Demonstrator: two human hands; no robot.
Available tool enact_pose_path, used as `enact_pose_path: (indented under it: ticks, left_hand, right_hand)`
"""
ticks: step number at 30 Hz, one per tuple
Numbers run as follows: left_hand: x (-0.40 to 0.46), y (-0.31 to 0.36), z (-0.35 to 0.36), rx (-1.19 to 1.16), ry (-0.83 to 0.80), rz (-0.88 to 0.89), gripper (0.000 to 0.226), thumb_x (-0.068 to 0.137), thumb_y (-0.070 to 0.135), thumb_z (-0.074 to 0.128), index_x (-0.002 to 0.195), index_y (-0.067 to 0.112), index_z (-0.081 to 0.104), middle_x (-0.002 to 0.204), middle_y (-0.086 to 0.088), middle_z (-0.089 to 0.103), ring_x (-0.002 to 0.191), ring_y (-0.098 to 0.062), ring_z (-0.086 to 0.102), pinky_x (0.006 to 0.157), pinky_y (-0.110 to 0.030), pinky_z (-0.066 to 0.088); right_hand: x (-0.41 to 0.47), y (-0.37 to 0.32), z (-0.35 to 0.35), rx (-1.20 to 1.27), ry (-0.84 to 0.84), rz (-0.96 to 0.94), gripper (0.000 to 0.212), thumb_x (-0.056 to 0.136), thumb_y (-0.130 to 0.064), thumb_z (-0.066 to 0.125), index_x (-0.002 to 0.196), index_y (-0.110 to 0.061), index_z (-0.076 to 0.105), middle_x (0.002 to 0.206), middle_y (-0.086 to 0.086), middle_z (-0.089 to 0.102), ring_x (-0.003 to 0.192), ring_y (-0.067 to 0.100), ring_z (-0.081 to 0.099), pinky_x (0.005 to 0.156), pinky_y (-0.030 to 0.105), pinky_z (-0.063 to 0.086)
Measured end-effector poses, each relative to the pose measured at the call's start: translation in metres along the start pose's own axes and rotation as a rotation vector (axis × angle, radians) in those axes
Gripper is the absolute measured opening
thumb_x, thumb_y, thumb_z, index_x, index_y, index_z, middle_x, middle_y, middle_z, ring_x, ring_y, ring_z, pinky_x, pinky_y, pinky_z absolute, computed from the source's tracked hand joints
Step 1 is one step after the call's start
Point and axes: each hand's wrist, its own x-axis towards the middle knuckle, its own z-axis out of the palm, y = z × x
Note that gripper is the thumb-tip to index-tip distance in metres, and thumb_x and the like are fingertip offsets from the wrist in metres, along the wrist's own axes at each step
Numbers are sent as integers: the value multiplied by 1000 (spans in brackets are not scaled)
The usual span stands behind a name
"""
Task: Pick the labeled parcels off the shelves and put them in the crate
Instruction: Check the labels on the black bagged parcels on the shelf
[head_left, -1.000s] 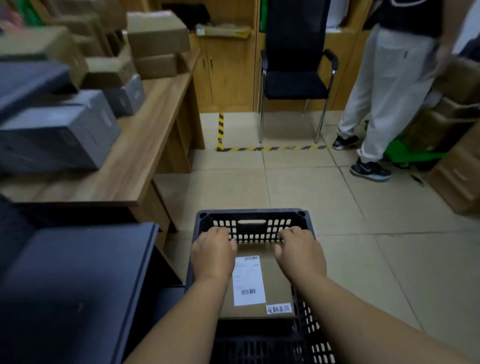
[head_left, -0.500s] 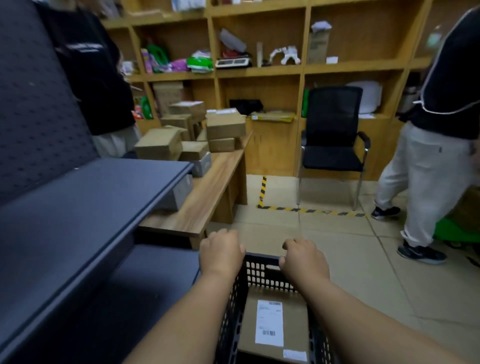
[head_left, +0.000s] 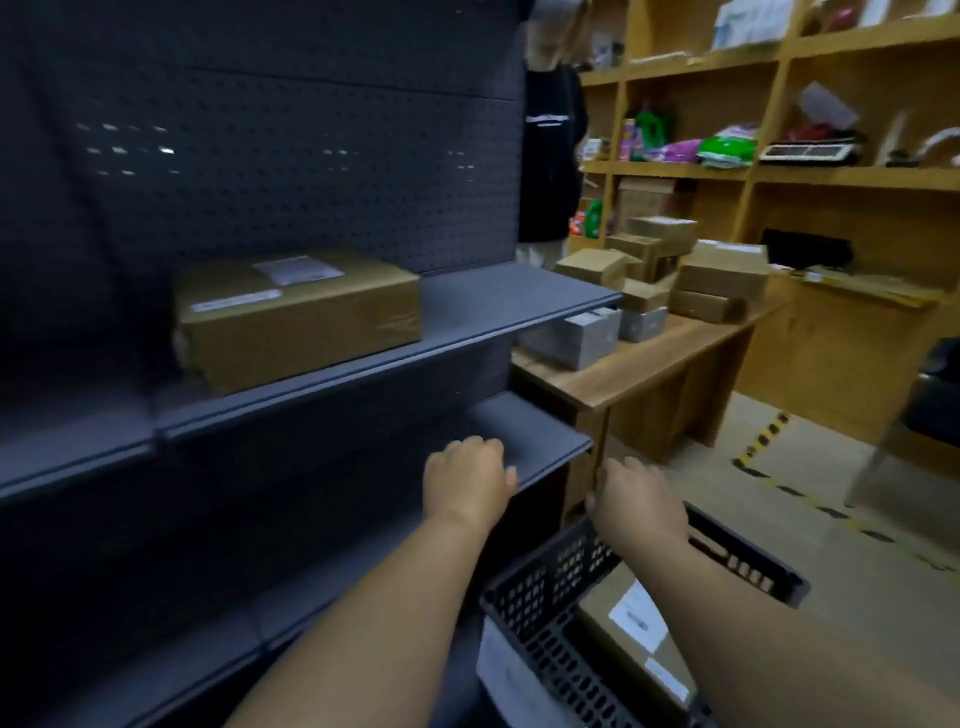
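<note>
A brown labeled parcel lies on the dark grey shelf at the upper left, with white labels on its top. Low at the right stands the black mesh crate, and a flat labeled parcel lies inside it. My left hand hovers in front of the lower shelf with loosely curled fingers and holds nothing. My right hand sits on the crate's far left corner, fingers curled over the rim. The view is blurred.
A wooden table with several cardboard boxes stands right of the shelving. Behind it are wooden wall shelves with assorted goods. A person in a black top stands at the shelf's far end. Yellow-black floor tape marks the tiles.
The view has swung left and up from the crate to the dark shelving. My left hand has come off the crate rim and moved toward the lower shelf.
</note>
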Motion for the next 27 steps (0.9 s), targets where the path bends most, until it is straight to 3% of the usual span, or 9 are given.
enact_pose_path:
  ticks: [6,13,19,27]
  left_hand:
    - [-88,-86,-59,81,43,-226,30,93,39,47,103,16,62,102,-3,63,95,-25,58,75,-35,41]
    - [-203,-186,-134,164,103,-446,31,94,39,45,106,15,61,103,-3,62,94,-23,58,75,-34,41]
    - [-333,-278,-204,261,114,-628,32,94,40,44,107,16,60,102,-3,62,93,-23,59,74,-34,43]
    - [-506,-374,-284,369,143,-829,30,94,41,45,103,16,60,99,-3,62,88,-23,60,69,-32,41]
  right_hand:
    - [-48,-102,-14,91,-21,-240,23,96,-27,43,113,-17,56,115,3,57,110,25,49,79,34,45]
    - [-130,-236,-24,145,-27,-479,29,94,-33,46,116,-18,56,117,1,57,109,24,49,77,32,42]
    - [-236,-355,-31,234,-56,-647,28,94,-33,47,115,-19,57,115,0,57,106,22,50,71,29,38]
    - [-389,-488,-45,341,-152,-805,28,95,-31,45,117,-19,56,117,1,56,109,22,48,81,32,45]
